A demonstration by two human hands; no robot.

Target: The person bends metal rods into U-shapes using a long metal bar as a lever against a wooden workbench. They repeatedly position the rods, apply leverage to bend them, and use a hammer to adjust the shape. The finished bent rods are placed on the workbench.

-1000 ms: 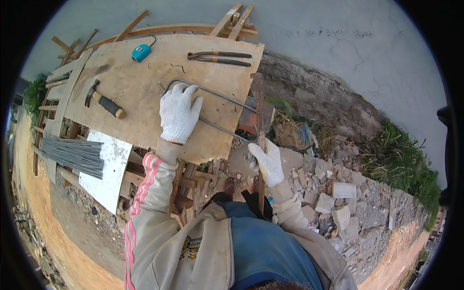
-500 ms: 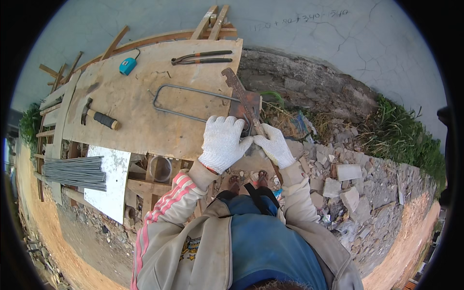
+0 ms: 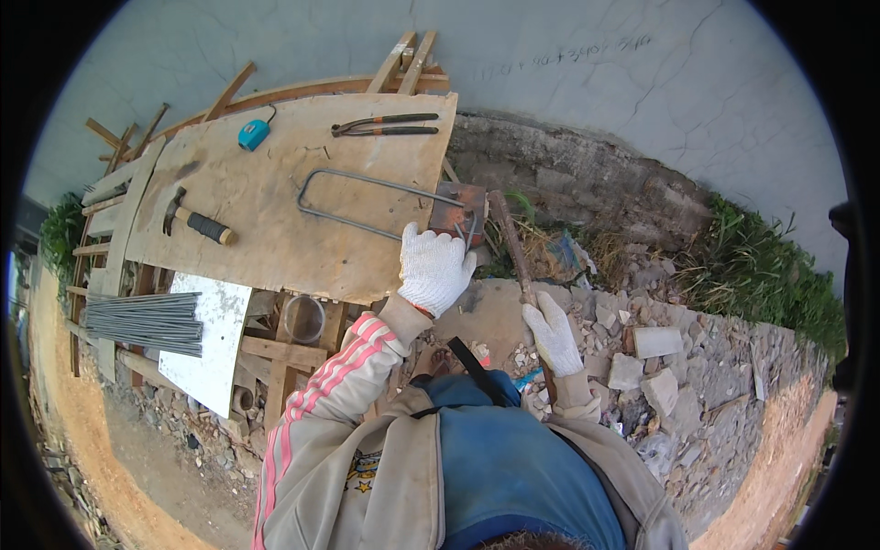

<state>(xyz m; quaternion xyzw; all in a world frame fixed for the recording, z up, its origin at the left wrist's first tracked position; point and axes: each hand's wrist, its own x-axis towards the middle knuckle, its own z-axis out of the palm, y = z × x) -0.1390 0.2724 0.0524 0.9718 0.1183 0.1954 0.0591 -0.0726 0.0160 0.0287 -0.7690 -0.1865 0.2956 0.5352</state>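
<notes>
My left hand (image 3: 433,273), in a white knit glove, is closed over the near side of a bent steel rod (image 3: 367,181), by the rusty metal plate (image 3: 456,213) at the board's right end. The rod forms a long, narrow loop lying on the plywood board (image 3: 266,220). Its right end crosses the plate; the fingertips there are partly hidden. My right hand (image 3: 553,335), gloved too, is wrapped round a long rusty bar (image 3: 511,238) to the right of the plate. The bar points away from me, its far end beside the plate and apart from the rod.
On the board lie a hammer (image 3: 199,220), pincers (image 3: 385,126) and a teal tape measure (image 3: 254,135). A bundle of straight rods (image 3: 145,323) rests on a white sheet (image 3: 215,371) at left. Rubble (image 3: 660,390) covers the ground at right; a grey wall (image 3: 587,82) stands behind.
My right hand has drawn the bar off the plate, toward me and to the right, away from my left hand. My left hand has shifted slightly right, still at the rod.
</notes>
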